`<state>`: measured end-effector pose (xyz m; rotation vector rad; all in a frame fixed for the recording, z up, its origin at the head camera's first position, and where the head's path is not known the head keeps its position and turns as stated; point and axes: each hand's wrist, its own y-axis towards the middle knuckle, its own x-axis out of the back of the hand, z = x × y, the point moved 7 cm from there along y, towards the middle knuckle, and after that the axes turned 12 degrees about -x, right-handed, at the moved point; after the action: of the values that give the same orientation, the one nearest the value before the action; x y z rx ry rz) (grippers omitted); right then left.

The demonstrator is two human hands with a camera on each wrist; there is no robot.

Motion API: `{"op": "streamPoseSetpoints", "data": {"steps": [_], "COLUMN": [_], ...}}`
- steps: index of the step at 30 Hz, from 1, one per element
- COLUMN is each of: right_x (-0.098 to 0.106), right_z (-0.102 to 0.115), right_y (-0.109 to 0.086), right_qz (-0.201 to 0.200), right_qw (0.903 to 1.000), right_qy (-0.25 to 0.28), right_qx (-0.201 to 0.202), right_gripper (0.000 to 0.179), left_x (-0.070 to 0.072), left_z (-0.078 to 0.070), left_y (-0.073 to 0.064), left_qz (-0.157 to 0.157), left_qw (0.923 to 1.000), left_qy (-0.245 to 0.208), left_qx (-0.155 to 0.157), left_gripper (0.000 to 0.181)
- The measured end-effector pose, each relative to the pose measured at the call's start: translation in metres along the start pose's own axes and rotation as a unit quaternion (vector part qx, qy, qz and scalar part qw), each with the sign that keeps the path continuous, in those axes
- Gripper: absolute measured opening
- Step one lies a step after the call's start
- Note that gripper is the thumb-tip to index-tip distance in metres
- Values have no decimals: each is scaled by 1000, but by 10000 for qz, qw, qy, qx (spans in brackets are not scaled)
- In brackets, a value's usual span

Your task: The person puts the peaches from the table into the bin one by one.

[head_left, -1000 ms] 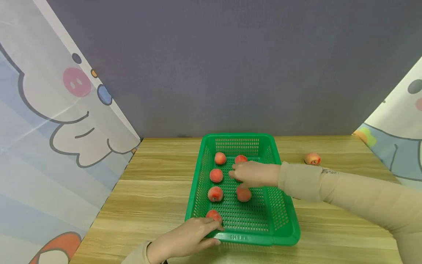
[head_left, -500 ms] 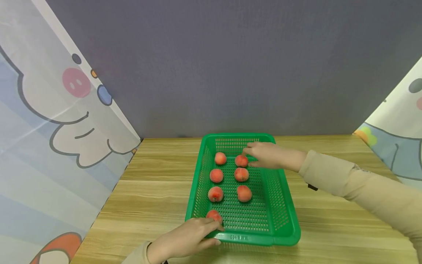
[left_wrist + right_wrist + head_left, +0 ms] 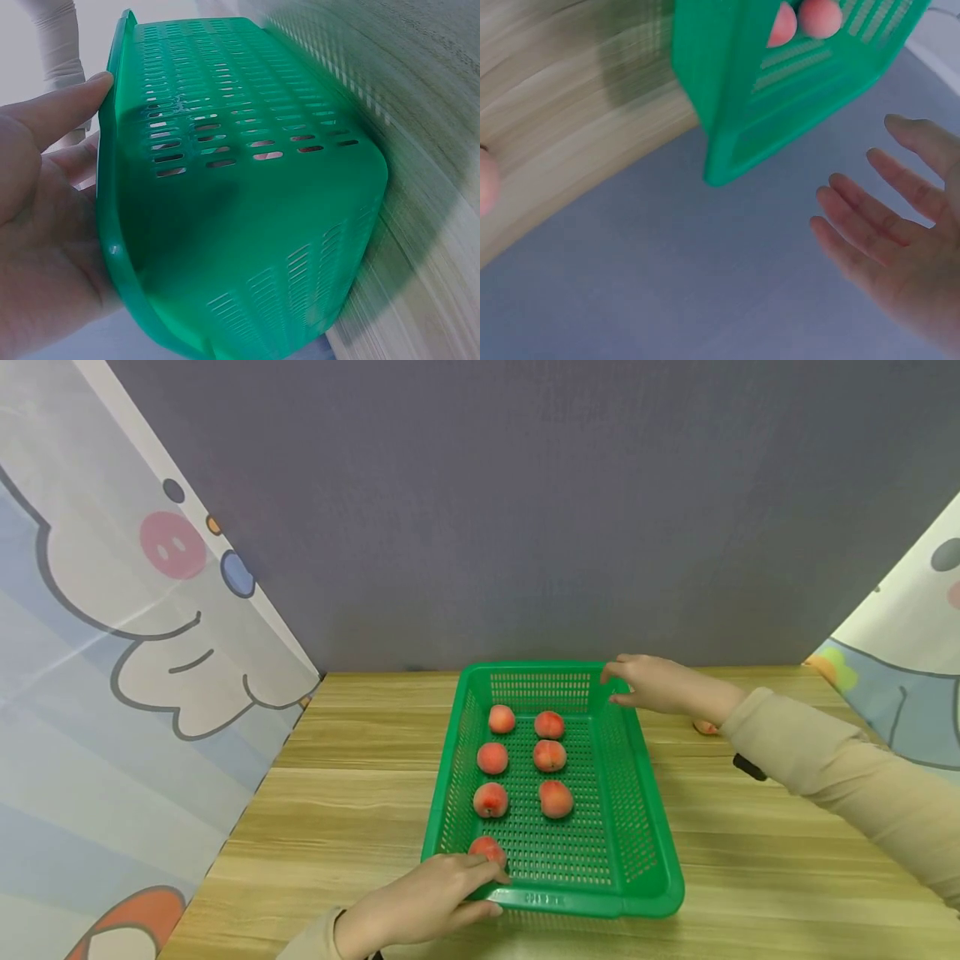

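1. Basket (image 3: 600, 827) – green, slotted, on the wooden table (image 3: 352, 793); seven peaches (image 3: 550, 756) lie inside in two rows.
2. Left hand (image 3: 420, 902) – grips the near left corner of the rim, thumb outside, fingers over the edge beside the nearest peach.
3. Right hand (image 3: 648, 683) – above the far right corner, fingers loosely spread, holding nothing.
4. Loose peach (image 3: 703, 727) – on the table, partly hidden behind the right wrist.

A light wooden table (image 3: 352, 793) carries a green perforated basket (image 3: 637, 827) at its centre, long side running from six to twelve o'clock, and a lone peach (image 3: 703, 727) lies at about two o'clock of the basket.
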<state>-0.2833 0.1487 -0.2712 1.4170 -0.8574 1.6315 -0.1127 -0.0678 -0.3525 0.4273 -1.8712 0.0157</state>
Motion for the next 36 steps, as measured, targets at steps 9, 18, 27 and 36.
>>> {"op": "streamPoseSetpoints", "data": {"steps": [9, 18, 27, 36], "right_x": [3, -9, -22, -35], "right_z": [-45, -91, -120, -136], "right_y": [1, 0, -5, -12], "right_qz": [-122, -48, 128, 76], "right_qw": [9987, 9956, 9911, 9884], "right_qy": [274, 435, 542, 627], "right_qx": [-406, -831, -1207, -1381], "right_gripper": [27, 26, 30, 29], "left_x": [0, 0, 1, 1], "left_z": [0, 0, -1, -1], "left_y": [1, 2, 1, 1], "left_qz": [62, 89, 73, 62], "left_qw": [10000, 9999, 10000, 10000], "left_qy": [-28, -26, -8, -15], "left_qx": [43, 55, 44, 45], "left_gripper": [27, 26, 27, 25]}}
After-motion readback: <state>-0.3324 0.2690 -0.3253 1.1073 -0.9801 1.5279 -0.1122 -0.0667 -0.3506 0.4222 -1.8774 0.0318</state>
